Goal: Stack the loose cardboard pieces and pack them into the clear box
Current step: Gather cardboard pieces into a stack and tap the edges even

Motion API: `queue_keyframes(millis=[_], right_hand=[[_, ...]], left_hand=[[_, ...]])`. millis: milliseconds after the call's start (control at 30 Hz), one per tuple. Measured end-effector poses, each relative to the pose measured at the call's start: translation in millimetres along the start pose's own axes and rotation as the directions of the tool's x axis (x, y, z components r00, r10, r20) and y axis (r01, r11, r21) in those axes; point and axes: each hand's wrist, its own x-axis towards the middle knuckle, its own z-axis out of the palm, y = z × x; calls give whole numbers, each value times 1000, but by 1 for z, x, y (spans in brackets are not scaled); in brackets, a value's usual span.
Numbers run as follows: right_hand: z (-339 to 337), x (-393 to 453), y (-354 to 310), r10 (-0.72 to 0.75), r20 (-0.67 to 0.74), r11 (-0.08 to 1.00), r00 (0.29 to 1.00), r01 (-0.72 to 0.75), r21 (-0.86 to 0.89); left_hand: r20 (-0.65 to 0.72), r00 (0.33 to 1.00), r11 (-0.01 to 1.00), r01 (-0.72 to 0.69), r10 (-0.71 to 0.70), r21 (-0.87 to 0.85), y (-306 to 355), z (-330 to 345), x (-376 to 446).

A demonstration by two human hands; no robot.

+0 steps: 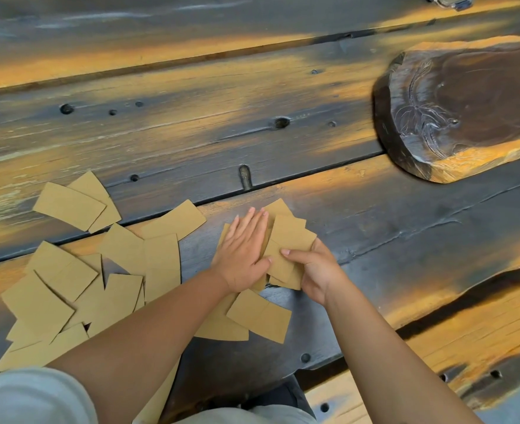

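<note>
Tan curved cardboard pieces lie scattered on a dark plank table. A big loose heap (78,289) covers the lower left, with two more pieces (75,205) farther up. A small fanned bunch (289,237) sits at the centre. My left hand (243,255) lies flat on its left side, fingers together. My right hand (316,270) grips the bunch's lower right edge, thumb on top. Two more pieces (258,313) lie just below my hands. A clear box corner (448,0) shows at the top edge.
A thick carved dark wooden slab (466,108) rests on the table at the right. The planks have gaps, knot holes and bolt heads. My pale clothing (29,399) fills the bottom left corner.
</note>
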Motion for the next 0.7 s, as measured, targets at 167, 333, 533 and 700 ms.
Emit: queue_keyframes(millis=[167,333,533,700], right_hand=[[-5,-6,-10,70,120,997,990,-69,-19],[5,-10,-13,67,18,946,998,-58,-319],[13,-4,0,32,-145,943,989,-78,-324],[19,1,13,-79,-294,894,953,-63,-445]], left_hand=[[-69,996,969,43,-62,-245,3,-2,4],[-85,981,812,95,-175,-576,17,1,7],[-27,896,174,57,-442,-983,25,-12,13],[-31,784,7,-34,-620,-999,24,-20,20]])
